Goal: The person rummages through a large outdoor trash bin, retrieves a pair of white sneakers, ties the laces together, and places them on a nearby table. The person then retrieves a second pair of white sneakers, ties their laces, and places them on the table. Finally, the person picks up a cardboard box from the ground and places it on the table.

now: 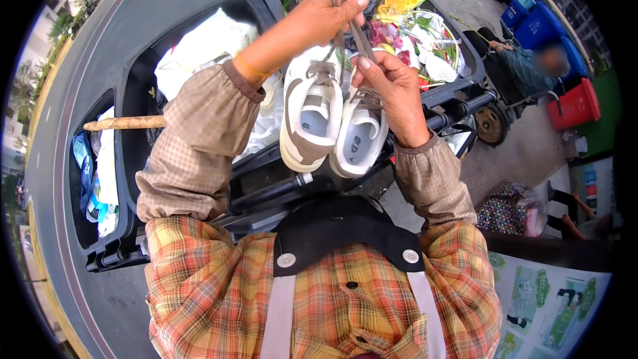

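My left hand [325, 16] is raised over the bins and grips the grey laces [342, 43] of a pair of white and beige sneakers. The left sneaker [311, 116] and the right sneaker [359, 136] hang sole to sole below my hands, toes down. My right hand [392, 90] pinches the same laces just above the right sneaker, thumb and forefinger closed on them. Both forearms wear brown checked sleeve covers.
Several dark wheeled bins stand in a row below: one [425, 26] with flowers and yellow bags, one with white bags [199, 46], one [93, 173] with blue and white rubbish. A wooden stick [123, 122] lies across a rim. A seated person [531, 66] and red and blue bins are at right.
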{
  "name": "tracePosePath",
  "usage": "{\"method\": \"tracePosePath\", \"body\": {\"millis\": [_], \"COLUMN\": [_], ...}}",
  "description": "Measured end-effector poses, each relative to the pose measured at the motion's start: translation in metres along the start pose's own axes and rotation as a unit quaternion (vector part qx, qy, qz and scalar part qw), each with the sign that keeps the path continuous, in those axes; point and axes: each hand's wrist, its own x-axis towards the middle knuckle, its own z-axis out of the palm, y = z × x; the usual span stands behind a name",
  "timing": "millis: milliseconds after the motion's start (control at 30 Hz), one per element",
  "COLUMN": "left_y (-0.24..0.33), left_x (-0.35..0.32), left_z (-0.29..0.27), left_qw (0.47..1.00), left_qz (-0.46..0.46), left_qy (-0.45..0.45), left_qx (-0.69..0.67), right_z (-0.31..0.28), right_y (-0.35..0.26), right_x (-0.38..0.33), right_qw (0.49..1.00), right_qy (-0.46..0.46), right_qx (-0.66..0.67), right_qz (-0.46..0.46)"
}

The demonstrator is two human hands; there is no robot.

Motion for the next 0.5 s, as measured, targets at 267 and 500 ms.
{"method": "tracePosePath", "body": {"millis": [267, 500], "left_y": [0.009, -0.021], "left_x": [-0.002, -0.009], "left_z": [-0.021, -0.007], "left_qw": [0.98, 0.823], "left_qz": [-0.135, -0.261], "left_qy": [-0.075, -0.054], "left_qx": [0.125, -0.502], "right_z": [-0.006, 0.026], "right_y": [-0.003, -0.006], "right_x": [0.007, 0.002], "right_qw": [0.952, 0.993], "right_qy": [-0.004, 0.07], "right_qx": [0.278, 0.091], "right_qz": [0.131, -0.041]}}
